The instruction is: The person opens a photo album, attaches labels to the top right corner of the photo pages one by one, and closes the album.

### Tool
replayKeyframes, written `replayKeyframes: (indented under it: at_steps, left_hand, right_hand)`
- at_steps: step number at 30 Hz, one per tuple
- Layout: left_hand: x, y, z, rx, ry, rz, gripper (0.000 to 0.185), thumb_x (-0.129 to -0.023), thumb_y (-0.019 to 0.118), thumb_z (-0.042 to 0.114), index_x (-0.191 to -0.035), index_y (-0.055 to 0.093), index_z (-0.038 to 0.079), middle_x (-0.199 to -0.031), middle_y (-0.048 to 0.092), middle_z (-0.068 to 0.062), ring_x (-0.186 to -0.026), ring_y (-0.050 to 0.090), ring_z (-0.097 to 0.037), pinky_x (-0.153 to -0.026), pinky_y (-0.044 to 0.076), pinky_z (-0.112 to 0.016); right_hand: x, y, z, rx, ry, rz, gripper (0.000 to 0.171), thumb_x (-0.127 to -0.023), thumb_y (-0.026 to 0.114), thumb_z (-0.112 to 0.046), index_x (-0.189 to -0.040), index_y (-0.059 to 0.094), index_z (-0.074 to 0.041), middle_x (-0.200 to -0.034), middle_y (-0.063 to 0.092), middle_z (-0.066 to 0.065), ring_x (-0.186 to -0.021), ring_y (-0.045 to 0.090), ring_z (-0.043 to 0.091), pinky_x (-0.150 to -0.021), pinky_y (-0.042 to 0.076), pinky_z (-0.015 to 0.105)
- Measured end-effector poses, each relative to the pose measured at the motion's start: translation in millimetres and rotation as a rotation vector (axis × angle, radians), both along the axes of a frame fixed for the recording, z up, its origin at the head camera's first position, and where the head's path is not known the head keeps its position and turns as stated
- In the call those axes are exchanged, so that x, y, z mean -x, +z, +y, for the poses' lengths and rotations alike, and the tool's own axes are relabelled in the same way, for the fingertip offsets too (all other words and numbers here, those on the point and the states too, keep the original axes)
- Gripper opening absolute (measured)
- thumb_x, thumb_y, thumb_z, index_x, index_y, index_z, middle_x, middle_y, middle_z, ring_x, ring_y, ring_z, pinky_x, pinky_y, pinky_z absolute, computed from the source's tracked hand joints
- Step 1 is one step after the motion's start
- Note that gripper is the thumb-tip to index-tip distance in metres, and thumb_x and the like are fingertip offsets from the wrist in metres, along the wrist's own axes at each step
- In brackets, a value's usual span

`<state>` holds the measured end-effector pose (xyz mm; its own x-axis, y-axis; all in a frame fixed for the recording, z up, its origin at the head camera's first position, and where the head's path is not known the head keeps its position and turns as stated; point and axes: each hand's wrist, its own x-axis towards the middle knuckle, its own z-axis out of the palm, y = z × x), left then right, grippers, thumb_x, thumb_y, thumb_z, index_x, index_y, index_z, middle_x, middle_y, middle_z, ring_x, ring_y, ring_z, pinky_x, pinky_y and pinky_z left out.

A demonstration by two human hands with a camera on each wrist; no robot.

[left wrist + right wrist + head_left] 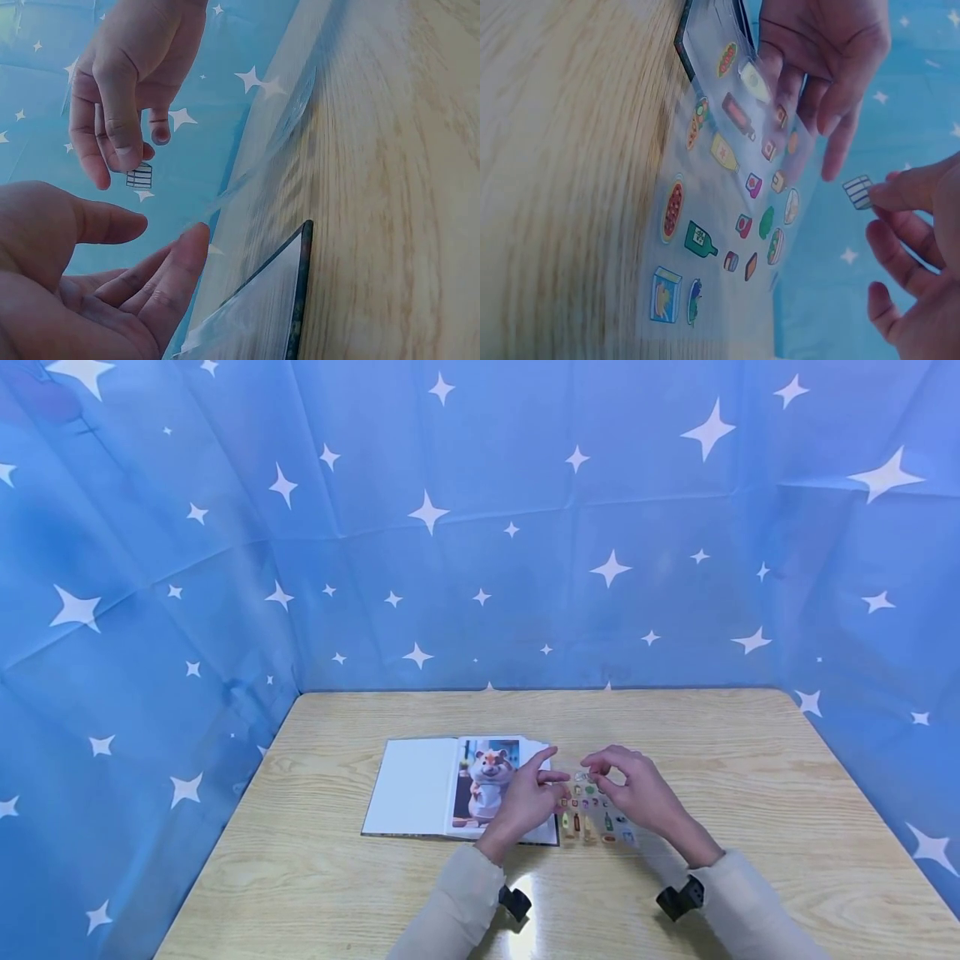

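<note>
My right hand (pixel 641 787) pinches a small clear sticker (pixel 857 193) with a dark-lined grid between thumb and forefinger, held in the air. Beside it, a transparent sticker sheet (pixel 649 300) carries pictures of bottles, jars and other foods. The sheet is bent up off the table on its left side. My left hand (pixel 525 802) reaches over the right page of an open album. Its extended fingers (pixel 176 281) touch the sheet's raised edge from behind, with the thumb standing apart. Some of those fingers show through the sheet in the right wrist view.
The open album (pixel 412 789) lies left of the sheet, with a blank left page and a picture of a hamster (pixel 489 777) in white clothing on the right. Both lie on a wooden table (pixel 300 893). A blue star-patterned curtain (pixel 480 560) surrounds its back and sides.
</note>
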<state>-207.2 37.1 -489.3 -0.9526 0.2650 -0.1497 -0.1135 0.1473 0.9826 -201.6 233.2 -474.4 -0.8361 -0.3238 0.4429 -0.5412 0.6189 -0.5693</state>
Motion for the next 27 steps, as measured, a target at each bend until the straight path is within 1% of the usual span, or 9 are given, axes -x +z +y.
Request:
replayKeyframes:
  at_steps: [3,8,13,16,20,25,27]
  left_hand:
    - [1.0,0.4,0.3,0.020,0.002,-0.008,0.068,-0.089,0.062,0.002,-0.152,0.041,0.019,-0.116,0.070,-0.006,-0.082,0.070,-0.018,-0.070,0.060,-0.031]
    - [1.7,1.6,-1.1,0.033,-0.024,-0.021,0.072,-0.090,0.064,0.006,-0.154,0.036,0.022,-0.126,0.066,-0.012,-0.085,0.071,-0.020,-0.072,0.060,-0.032]
    - [1.4,1.9,-3.2,0.061,-0.053,-0.009,0.075,-0.091,0.064,0.010,-0.157,0.030,0.024,-0.135,0.060,-0.016,-0.084,0.071,-0.023,-0.074,0.059,-0.032]
    - [0.9,2.2,-3.8,0.082,-0.067,-0.002,0.076,-0.092,0.063,0.013,-0.158,0.027,0.024,-0.138,0.058,-0.017,-0.086,0.071,-0.021,-0.076,0.058,-0.031]
    - [0.4,2.8,-4.0,0.117,-0.075,-0.002,0.077,-0.093,0.064,0.016,-0.158,0.025,0.026,-0.141,0.056,-0.015,-0.097,0.069,-0.019,-0.081,0.057,-0.033]
    - [0.7,3.0,-4.4,0.166,-0.083,0.019,0.077,-0.093,0.064,0.020,-0.158,0.024,0.027,-0.142,0.056,-0.014,-0.118,0.062,-0.023,-0.093,0.054,-0.037]
    - [0.7,3.1,-4.6,0.176,-0.086,0.021,0.077,-0.093,0.064,0.021,-0.158,0.023,0.027,-0.142,0.055,-0.014,-0.123,0.060,-0.025,-0.096,0.052,-0.038]
  right_hand:
    - [0.1,-0.6,0.2,0.004,-0.002,-0.015,0.031,-0.082,0.072,0.010,-0.105,0.073,-0.010,-0.086,0.066,-0.006,-0.078,0.061,0.008,-0.066,0.055,0.037]
    - [-0.4,-0.6,0.1,0.001,-0.013,-0.036,0.029,-0.083,0.072,0.009,-0.105,0.073,-0.009,-0.087,0.066,-0.006,-0.079,0.061,0.009,-0.066,0.054,0.036]
    - [-0.1,-0.7,0.3,0.011,-0.010,-0.031,0.028,-0.083,0.072,0.010,-0.105,0.073,-0.006,-0.087,0.066,-0.005,-0.078,0.060,0.008,-0.064,0.052,0.029]
    - [0.4,-1.3,0.7,0.021,-0.003,-0.022,0.027,-0.083,0.072,0.010,-0.105,0.073,-0.006,-0.088,0.067,-0.004,-0.077,0.061,0.009,-0.063,0.051,0.025]
    - [1.1,-2.1,1.3,0.028,0.005,-0.014,0.027,-0.083,0.071,0.011,-0.104,0.073,-0.006,-0.088,0.067,-0.003,-0.076,0.061,0.010,-0.061,0.050,0.023]
    - [1.8,-3.0,2.0,0.036,0.011,-0.007,0.028,-0.083,0.071,0.011,-0.104,0.073,-0.006,-0.088,0.067,-0.003,-0.076,0.061,0.011,-0.060,0.050,0.024]
    - [2.0,-3.2,2.1,0.040,0.013,-0.010,0.028,-0.083,0.071,0.011,-0.104,0.072,-0.007,-0.087,0.067,-0.003,-0.076,0.061,0.012,-0.060,0.050,0.025]
